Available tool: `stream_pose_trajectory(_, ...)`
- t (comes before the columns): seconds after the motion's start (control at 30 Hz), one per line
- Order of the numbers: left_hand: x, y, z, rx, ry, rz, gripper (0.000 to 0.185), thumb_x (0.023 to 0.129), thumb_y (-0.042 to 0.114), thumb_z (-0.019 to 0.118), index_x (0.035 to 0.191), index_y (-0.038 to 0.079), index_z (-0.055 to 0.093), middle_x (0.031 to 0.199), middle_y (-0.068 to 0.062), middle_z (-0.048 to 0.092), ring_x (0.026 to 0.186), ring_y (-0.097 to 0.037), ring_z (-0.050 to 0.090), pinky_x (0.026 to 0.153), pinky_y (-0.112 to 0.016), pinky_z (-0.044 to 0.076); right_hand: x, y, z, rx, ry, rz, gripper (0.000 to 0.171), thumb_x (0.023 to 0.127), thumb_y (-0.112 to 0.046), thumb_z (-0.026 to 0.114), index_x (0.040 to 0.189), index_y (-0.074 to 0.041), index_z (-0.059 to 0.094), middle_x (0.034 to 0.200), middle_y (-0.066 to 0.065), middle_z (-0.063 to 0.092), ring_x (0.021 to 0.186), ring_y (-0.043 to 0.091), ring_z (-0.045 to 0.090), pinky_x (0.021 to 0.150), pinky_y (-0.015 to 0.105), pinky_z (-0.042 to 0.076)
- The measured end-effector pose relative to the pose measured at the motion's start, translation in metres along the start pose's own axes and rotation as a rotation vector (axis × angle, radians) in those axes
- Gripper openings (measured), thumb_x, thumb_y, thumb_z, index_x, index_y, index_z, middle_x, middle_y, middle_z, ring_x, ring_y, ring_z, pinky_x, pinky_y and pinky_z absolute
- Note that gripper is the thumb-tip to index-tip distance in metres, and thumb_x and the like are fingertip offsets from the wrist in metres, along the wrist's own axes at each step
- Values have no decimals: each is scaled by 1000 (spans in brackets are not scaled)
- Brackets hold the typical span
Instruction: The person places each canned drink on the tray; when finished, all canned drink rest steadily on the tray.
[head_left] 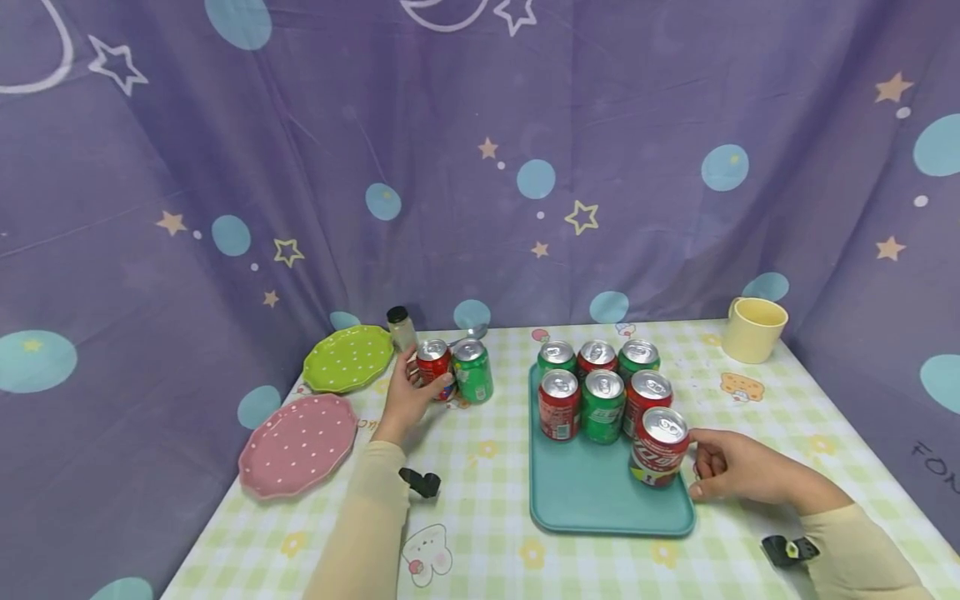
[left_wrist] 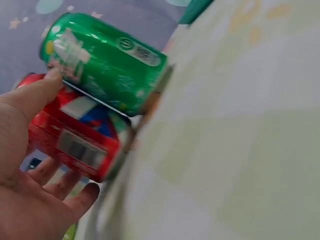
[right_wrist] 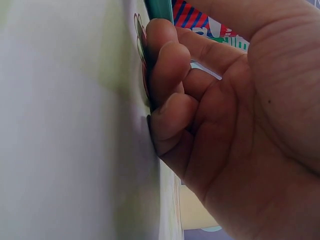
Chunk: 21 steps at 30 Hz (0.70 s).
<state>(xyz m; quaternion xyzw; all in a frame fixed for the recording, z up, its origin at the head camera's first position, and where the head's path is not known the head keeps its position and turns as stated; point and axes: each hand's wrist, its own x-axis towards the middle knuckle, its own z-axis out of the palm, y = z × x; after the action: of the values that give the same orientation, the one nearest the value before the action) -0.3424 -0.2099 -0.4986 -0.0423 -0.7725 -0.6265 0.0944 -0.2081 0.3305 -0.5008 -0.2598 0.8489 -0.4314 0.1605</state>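
Note:
My left hand (head_left: 414, 393) grips a red soda can (head_left: 433, 365) standing on the checked tablecloth, thumb in front and fingers behind. A green can (head_left: 474, 372) stands touching it on the right. The left wrist view shows the same red can (left_wrist: 75, 140) and green can (left_wrist: 105, 62) pressed together. My right hand (head_left: 722, 467) rests on the table beside the teal tray (head_left: 585, 496), its fingers (right_wrist: 167, 75) curled under and holding nothing. The thumb reaches toward the nearest red can (head_left: 658, 446), at the tray's front right. Several red and green cans stand in rows behind it.
A green dotted plate (head_left: 348, 358) and a pink dotted plate (head_left: 298, 444) lie at the left edge. Behind the left cans stand a small black-lidded jar (head_left: 401, 327) and a spoon (head_left: 470, 335). At the back right there is a yellow cup (head_left: 756, 329). A purple curtain surrounds the table.

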Motion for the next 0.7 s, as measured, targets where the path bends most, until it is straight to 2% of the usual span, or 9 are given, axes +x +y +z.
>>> stream_pose_trajectory(0.1, -1, -6, 3, 12, 9, -15, 82, 92, 12, 83, 159, 8, 36, 148, -22, 51, 139, -40, 49, 116, -51, 40, 0, -1, 0, 4, -1, 1, 40, 86, -25, 88, 106, -5, 60, 76, 2, 58, 65, 8, 54, 55, 28, 47)
stream_pose_trajectory(0.27, -1, -9, 5, 11, 33, 0, 68, 91, 15, 84, 149, 6, 49, 143, -21, 57, 137, -38, 53, 115, -50, 43, 0, -2, 0, 17, 0, -5, 38, 86, -23, 88, 107, -6, 61, 77, 2, 58, 65, 9, 54, 55, 28, 47)
stream_pose_trajectory(0.5, -1, -12, 4, -32, 48, -4, 69, 88, 15, 87, 147, 7, 52, 140, -20, 59, 134, -36, 56, 112, -49, 45, 0, -2, 0, 29, -2, -3, 38, 87, -23, 88, 106, -5, 60, 76, 2, 58, 65, 8, 54, 54, 28, 47)
stream_pose_trajectory(0.7, -1, -10, -2, -26, 122, -11, 70, 85, 17, 91, 144, 9, 54, 137, -14, 62, 127, -31, 60, 108, -44, 48, 0, -2, 0, 16, -4, 8, 40, 87, -24, 88, 106, -4, 60, 76, 2, 58, 65, 8, 54, 54, 28, 47)
